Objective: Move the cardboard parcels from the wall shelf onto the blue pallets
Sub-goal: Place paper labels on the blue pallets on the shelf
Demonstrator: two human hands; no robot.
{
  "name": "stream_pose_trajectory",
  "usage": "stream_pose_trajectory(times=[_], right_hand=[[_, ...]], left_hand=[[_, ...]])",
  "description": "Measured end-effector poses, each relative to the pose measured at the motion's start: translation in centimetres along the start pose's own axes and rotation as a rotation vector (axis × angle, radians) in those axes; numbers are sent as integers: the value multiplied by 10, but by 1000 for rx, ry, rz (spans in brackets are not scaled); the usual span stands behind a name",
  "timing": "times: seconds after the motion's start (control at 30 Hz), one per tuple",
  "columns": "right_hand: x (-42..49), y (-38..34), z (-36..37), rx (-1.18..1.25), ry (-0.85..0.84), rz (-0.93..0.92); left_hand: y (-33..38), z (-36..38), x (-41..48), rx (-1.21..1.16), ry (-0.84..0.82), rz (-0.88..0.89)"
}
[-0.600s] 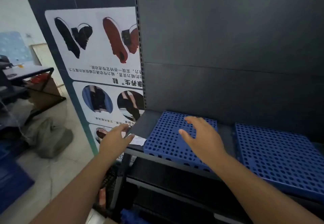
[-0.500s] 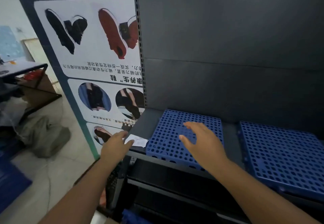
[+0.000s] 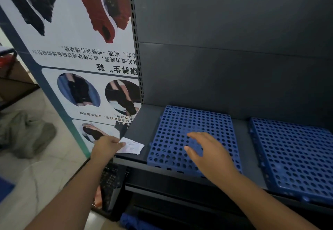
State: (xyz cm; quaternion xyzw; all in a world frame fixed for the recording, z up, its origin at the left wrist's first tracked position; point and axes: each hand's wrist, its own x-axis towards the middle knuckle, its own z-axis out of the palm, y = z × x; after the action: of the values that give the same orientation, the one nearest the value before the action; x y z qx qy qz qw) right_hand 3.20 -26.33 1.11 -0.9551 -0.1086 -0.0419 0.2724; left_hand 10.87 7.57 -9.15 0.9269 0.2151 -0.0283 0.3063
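Desk: Hands first, how did they stand?

Field: Right hand was spread, fingers apart, low over the left blue pallet; whether it touched the plastic could not be told. Left hand met the edge of a white paper slip at the front left corner of the shelf; pinch or mere touch was not clear

Desk: And the cardboard parcels?

Field: None in view. Both the left blue pallet and the second blue pallet to its right lay bare on the dark shelf, beside a shoe poster. By that showing, no parcel had yet reached them

Desk: Risks from there?

Field: The left blue pallet sat right at the shelf's front lip, so a shove from the spread hand, or a parcel set down hard near the front, could well slide it off. The paper slip lay loose at the corner; a careless brush might send it to the floor, or it could end up trapped under a parcel. And with both hands at the shelf, neither was free to carry a box
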Motion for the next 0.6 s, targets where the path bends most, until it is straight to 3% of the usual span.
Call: stream_pose_trajectory(times=[0.17, 0.3, 0.47, 0.6], right_hand=[[4, -2, 2, 2, -2, -25], [11, -7, -1, 56, -37, -12], [20, -12, 0, 197, -63, 68], [18, -11, 0, 350, -49, 175]], left_hand=[[-3, -18, -6, -62, 40, -6], [9, -36, -19, -441, 65, -5], [76, -51, -59, -808, -50, 75], [120, -31, -91, -882, -209, 142]])
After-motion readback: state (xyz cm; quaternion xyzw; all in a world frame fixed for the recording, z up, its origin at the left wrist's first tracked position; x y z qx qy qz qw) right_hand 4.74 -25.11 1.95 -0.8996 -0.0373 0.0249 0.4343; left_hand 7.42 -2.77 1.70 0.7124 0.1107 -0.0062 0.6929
